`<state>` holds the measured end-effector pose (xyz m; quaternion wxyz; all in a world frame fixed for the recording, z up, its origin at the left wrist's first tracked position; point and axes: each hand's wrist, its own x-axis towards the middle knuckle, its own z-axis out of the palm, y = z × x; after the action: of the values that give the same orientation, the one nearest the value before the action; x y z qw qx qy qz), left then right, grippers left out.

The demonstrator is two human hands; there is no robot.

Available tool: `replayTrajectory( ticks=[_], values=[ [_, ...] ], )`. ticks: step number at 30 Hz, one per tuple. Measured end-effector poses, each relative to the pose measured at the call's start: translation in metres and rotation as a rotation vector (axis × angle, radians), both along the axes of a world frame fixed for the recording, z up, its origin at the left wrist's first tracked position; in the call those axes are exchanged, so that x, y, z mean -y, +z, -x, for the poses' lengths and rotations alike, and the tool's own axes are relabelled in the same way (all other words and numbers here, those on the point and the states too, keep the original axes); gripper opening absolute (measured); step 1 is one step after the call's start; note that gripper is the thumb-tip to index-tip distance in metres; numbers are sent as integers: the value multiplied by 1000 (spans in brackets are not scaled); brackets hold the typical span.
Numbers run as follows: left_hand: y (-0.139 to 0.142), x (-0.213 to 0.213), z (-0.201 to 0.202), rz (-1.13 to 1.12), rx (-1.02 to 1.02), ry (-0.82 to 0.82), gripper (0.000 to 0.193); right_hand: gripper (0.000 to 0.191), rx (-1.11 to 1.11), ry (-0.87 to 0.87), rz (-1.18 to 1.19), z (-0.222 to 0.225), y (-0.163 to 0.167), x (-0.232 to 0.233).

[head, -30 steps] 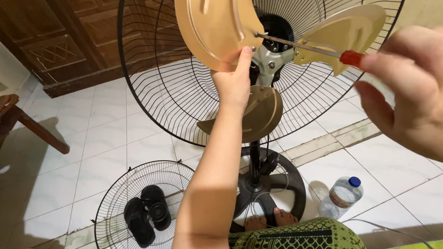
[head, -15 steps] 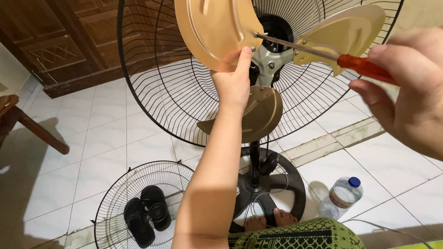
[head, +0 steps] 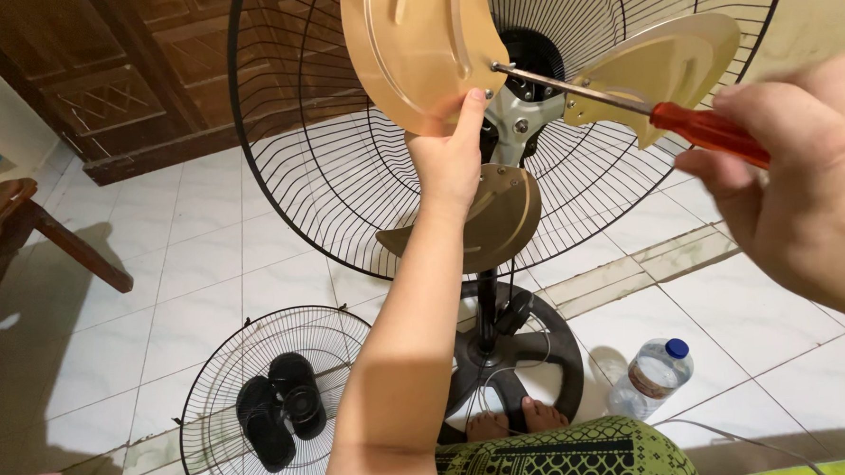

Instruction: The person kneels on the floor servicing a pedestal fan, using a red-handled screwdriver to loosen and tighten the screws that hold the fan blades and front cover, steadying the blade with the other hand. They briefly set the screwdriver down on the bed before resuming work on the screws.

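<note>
A standing fan with gold blades fills the upper view, its rear wire guard still on. My left hand reaches up and holds the lower edge of the upper-left blade. My right hand grips a screwdriver with a red handle. Its metal shaft runs left, and the tip rests on a screw at the blade's root beside the grey hub. Two other blades show, one at the right and one below.
The fan's black round base stands on white floor tiles, with my bare feet at its near edge. The detached front guard lies at lower left around a pair of black sandals. A plastic water bottle lies at right. A wooden chair is at left.
My right hand has drawn back to the right along the screwdriver, exposing more of the red handle. The tip stays at the blade root, and my left hand keeps its hold.
</note>
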<state>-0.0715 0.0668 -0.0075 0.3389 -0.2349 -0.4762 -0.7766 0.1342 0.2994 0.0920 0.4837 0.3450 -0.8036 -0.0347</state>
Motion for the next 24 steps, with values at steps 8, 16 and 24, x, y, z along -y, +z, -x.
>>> replayTrajectory(
  ticks=[8,16,24],
  values=[
    [0,1,-1,29,46,55,16,57,-227,435,-147,21,7,-3],
    [0,0,1,35,44,50,17,44,-150,-27,-114,-6,5,5],
    [1,0,-4,-2,22,-10,17,27,-224,-111,-211,-17,17,15]
  ],
)
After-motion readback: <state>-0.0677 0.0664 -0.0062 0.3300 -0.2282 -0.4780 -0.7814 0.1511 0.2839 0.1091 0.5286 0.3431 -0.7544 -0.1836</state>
